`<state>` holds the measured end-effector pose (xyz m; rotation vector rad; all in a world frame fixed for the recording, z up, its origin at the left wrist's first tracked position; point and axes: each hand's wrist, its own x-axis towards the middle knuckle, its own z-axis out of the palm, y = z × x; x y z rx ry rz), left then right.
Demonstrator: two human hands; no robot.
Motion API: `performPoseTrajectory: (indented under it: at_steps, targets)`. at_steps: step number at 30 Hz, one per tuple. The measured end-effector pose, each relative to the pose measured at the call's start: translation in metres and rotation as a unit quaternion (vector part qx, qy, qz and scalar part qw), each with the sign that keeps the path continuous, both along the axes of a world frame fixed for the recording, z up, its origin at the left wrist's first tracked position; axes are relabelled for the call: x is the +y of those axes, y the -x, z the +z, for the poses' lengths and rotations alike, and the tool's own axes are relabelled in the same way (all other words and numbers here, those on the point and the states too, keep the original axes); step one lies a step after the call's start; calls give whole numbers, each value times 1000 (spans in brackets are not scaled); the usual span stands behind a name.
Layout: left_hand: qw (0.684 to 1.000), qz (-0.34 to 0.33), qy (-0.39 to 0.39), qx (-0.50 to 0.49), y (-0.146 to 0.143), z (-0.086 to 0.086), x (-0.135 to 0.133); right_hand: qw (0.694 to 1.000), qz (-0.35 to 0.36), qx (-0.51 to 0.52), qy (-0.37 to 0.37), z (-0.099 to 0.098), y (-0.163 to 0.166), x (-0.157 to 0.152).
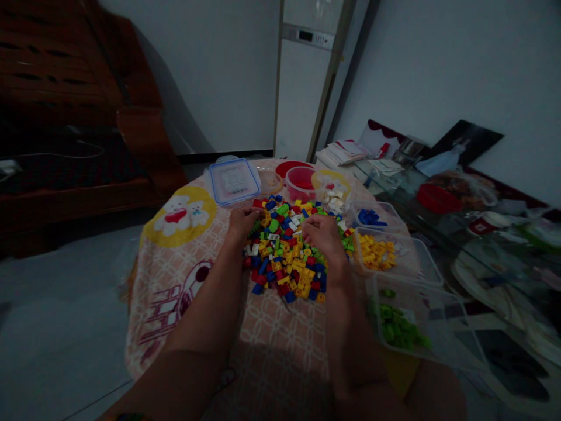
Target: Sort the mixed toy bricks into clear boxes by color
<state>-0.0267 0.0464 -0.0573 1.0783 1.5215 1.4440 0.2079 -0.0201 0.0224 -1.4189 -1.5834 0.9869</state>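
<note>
A heap of small toy bricks [284, 251] in red, yellow, blue, green and white lies on a patterned tablecloth [184, 280]. My left hand [242, 223] rests on the heap's left edge with its fingers curled into the bricks. On the right side of the heap lies my right hand [322, 233], palm down, fingers bent into the pile. What either hand holds is hidden.
Clear tubs stand to the right: blue bricks [370, 217], yellow bricks [377, 252], green bricks [401, 328]. Behind the heap are a red bowl [300, 178], white bricks [333, 200] and a blue-rimmed lid [233, 180]. A cluttered glass table [473, 234] is at the right.
</note>
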Motion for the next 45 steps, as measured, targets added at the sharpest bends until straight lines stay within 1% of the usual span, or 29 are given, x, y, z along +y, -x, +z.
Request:
performPoseTrajectory:
  at_steps: [2, 4, 6, 8, 10, 12, 14, 15, 17, 18, 20, 21, 23, 25, 27, 29, 30, 32, 34, 36, 38, 40, 42, 44, 45]
  targets:
    - [1000, -1, -4, 4, 0, 0, -1, 999, -26, 27, 4, 0, -10, 1]
    - [1000, 1, -3, 7, -1, 1, -1, 1000, -21, 23, -3, 0, -9, 1]
    - [1000, 5, -2, 7, 0, 0, -1, 1000, 19, -15, -15, -1, 4, -2]
    - [1000, 3, -2, 5, 0, -1, -1, 992, 88, -90, -29, -1, 24, -7]
    - [1000, 0, -1, 0, 0, -1, -1, 966, 169, -192, -37, 0, 47, -17]
    - [1000, -4, -1, -7, 1, -1, 0, 926, 234, -293, -52, 2, 68, -28]
    - [1000, -4, -2, -10, 1, 0, 0, 886, 265, -375, -70, 2, 84, -40]
    - [1000, -3, -1, -9, 1, 0, 0, 870, 270, -405, -76, 1, 89, -45]
    - [1000, -1, 2, -6, 1, 0, -1, 852, 269, -441, -81, -1, 95, -50]
    - [1000, -2, 3, -7, 1, 0, -1, 851, 267, -445, -81, -2, 95, -51]
    - [1000, -6, -2, -10, 1, -1, -1, 862, 268, -423, -83, -3, 92, -48]
    - [1000, -8, -5, -11, 1, -1, -1, 874, 266, -398, -81, -2, 89, -44]
    - [1000, -8, -6, -12, 1, -1, -1, 909, 256, -322, -70, 0, 79, -35]
    - [1000, -8, 1, -8, 1, 0, -2, 949, 221, -223, -42, 2, 64, -25]
    - [1000, -8, 2, -1, 1, 2, -3, 981, 155, -111, -11, 2, 45, -16]
    - [1000, -8, -3, 3, 0, 4, -4, 998, 66, -14, 20, 1, 23, -7]
    - [1000, -8, -4, 3, 0, 5, -4, 999, 20, 29, 25, -1, 11, -2]
    - [1000, -8, 1, 2, -1, 6, -4, 991, -81, 101, 17, -6, -13, 7]
    - [1000, -5, 10, 5, -1, 6, -4, 968, -191, 163, -12, -12, -35, 16]
    - [1000, -1, 7, 6, -1, 5, -4, 924, -300, 228, -61, -18, -56, 23]
    - [1000, 3, 2, 10, -2, 5, -4, 886, -362, 269, -103, -23, -73, 29]
    - [1000, 6, -1, 17, -2, 6, -5, 869, -390, 283, -118, -26, -84, 31]
    - [1000, 7, 0, 22, -2, 6, -7, 865, -400, 280, -117, -26, -89, 30]
    - [1000, 8, -1, 19, -3, 7, -8, 877, -385, 266, -109, -23, -88, 26]
    - [1000, 9, -1, 16, -3, 8, -8, 892, -360, 253, -101, -20, -85, 24]
